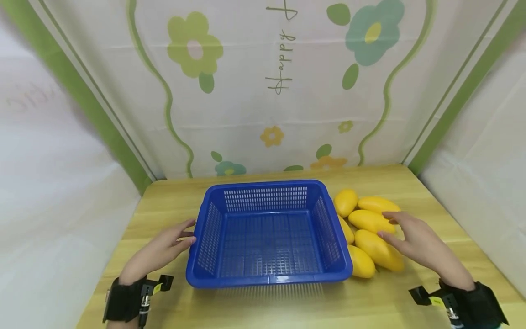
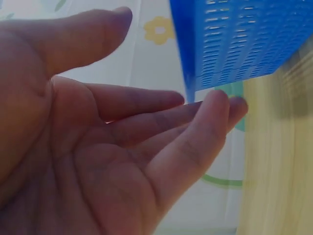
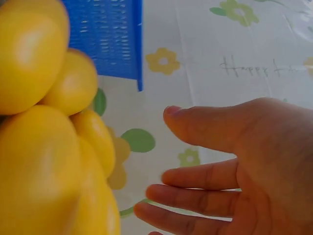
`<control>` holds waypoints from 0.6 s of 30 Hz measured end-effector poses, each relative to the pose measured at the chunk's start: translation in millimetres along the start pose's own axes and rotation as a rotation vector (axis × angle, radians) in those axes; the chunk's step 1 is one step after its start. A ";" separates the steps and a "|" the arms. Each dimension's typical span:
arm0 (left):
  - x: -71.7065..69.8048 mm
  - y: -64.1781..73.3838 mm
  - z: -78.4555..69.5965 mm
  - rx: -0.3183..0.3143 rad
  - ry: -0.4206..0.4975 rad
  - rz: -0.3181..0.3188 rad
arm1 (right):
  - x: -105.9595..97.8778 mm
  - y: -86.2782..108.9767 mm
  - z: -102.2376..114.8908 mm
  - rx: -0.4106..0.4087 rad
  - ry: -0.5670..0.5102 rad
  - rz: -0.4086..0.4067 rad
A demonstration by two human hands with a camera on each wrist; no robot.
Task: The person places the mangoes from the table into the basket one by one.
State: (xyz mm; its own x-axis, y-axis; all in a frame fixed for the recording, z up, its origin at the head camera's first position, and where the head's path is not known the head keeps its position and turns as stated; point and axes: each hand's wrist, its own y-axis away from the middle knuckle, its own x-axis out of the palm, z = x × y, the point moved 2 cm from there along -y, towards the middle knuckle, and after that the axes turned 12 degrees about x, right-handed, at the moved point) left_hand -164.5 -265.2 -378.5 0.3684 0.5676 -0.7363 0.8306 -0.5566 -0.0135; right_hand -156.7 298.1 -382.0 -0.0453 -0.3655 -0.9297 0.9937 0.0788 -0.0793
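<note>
A blue plastic basket with slotted walls stands on the table, and nothing lies in it. Beside its left wall is my left hand, its fingertips at the rim; in the left wrist view the palm is bare and the fingers extend loosely below the basket wall. Whether they touch it I cannot tell. Several yellow mangoes lie heaped against the basket's right side. Over the right edge of this heap hovers my right hand. The right wrist view shows its thumb and fingers spread, apart from the mangoes, holding nothing.
The wooden table is enclosed by a flower-printed cloth at the back and pale cloth walls on both sides. Each wrist carries a black strap with a small camera.
</note>
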 end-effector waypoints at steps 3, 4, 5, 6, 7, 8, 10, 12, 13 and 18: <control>5.4 -1.4 2.9 0.006 -0.014 -0.004 | 7.6 1.1 -9.5 0.035 0.000 0.055; 5.8 -3.2 3.5 0.007 -0.024 -0.006 | 9.7 0.5 -12.7 0.048 0.001 0.075; 6.3 -4.8 4.5 0.012 -0.029 -0.008 | 11.7 0.0 -15.5 0.056 0.002 0.092; 6.9 -6.1 5.3 0.018 -0.033 -0.013 | 13.7 -0.8 -18.3 0.065 0.006 0.109; 7.4 -7.2 6.0 0.023 -0.037 -0.018 | 15.5 -1.5 -20.8 0.071 0.008 0.124; 7.7 -8.2 6.3 0.026 -0.041 -0.021 | 17.3 -2.1 -22.6 0.077 0.011 0.138; 7.9 -9.6 6.9 0.032 -0.047 -0.026 | 20.8 -3.6 -26.0 0.091 0.011 0.169; 8.2 -10.1 7.2 0.030 -0.042 -0.027 | 24.2 -4.4 -29.1 0.104 0.010 0.191; 8.6 -10.1 7.4 0.024 -0.038 -0.025 | 26.0 -4.6 -30.6 0.111 0.010 0.203; 10.2 -11.0 7.3 -0.019 -0.015 -0.027 | 33.0 -6.9 -36.9 0.155 -0.006 0.275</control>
State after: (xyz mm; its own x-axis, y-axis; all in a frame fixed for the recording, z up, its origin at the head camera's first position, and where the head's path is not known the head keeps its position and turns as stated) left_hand -172.9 -257.7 -390.8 0.3399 0.5728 -0.7459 0.8481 -0.5295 -0.0202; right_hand -168.8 319.7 -425.5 0.2278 -0.3552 -0.9066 0.9723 0.0336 0.2312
